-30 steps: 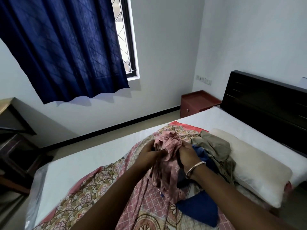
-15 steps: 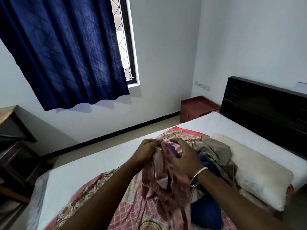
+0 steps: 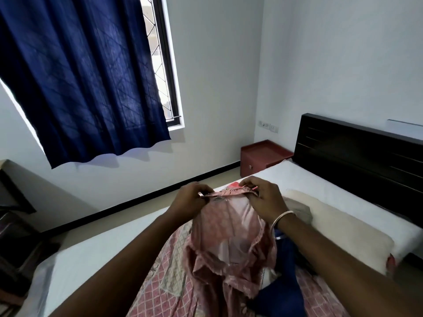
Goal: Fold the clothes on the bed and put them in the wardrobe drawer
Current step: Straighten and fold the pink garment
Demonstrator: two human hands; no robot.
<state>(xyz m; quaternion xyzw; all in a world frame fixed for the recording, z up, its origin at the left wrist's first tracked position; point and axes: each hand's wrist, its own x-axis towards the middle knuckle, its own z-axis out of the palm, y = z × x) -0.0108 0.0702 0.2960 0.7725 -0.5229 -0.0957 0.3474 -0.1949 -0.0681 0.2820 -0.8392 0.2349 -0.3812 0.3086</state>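
Holding a pink garment (image 3: 229,227) up above the bed (image 3: 332,186), stretched by its top edge between two hands. Left hand (image 3: 190,201) pinching the left end of that gathered edge, fingers curled over the cloth; right hand (image 3: 265,197) gripping the right end, thumb and fingers closed on the hem, a silver bangle (image 3: 280,217) on its wrist. Hands held a little apart, the edge taut between them, the rest of the garment hanging down in loose folds, thin enough to let light through. Below it, spread over the near part of the white mattress, a pink patterned bedsheet (image 3: 174,282). Just right of the hanging cloth, a dark blue garment (image 3: 283,282) lying crumpled on the sheet, and beyond the right wrist an olive-khaki garment (image 3: 299,212) partly hidden behind the hand. Farther right, a cream pillow (image 3: 348,227) against the black headboard (image 3: 357,154). At the far right corner of the room, a reddish-brown bedside cabinet (image 3: 261,159) beside the bed, with wall switches (image 3: 269,126) above it. On the far left wall, a navy curtain (image 3: 80,76) drawn over most of a grilled window (image 3: 158,56). At the left edge, dark wooden furniture (image 3: 16,202), partly out of view.
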